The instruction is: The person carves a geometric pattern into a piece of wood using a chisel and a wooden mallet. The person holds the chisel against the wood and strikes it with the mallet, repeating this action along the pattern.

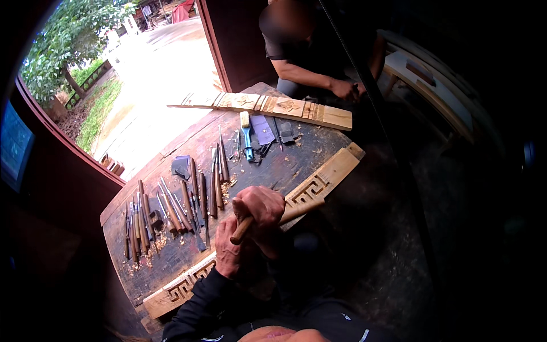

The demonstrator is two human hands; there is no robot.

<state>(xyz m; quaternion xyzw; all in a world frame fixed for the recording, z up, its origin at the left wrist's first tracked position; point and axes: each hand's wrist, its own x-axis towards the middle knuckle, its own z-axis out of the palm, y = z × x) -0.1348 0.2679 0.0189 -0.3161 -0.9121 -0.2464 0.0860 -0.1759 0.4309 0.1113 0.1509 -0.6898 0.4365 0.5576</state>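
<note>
Carving the fret-patterned board [335, 170] along the bench's [310, 149] near edge seems underway, right hand [263, 206] clenched round a wooden rod [243, 230], left hand [228, 251] curled just beside, its grip hidden, the next move likely needing steady aim.

1. Daylight floods in through a wide doorway with a reddish frame [213, 48], leaving most of the room in deep shadow.
2. Outside, pale paved ground [162, 62] is washed out by glare, beside 1 strip of grass [99, 114], a leafy tree [65, 34] and a low openwork wall [88, 85].
3. A bluish panel [15, 145] shows at far left.
4. The worn, dark-topped wooden table [316, 149] stands near the doorway.
5. At right, 1 pale-topped bench [453, 105] stands above the dim, patchy floor [376, 228].
</note>
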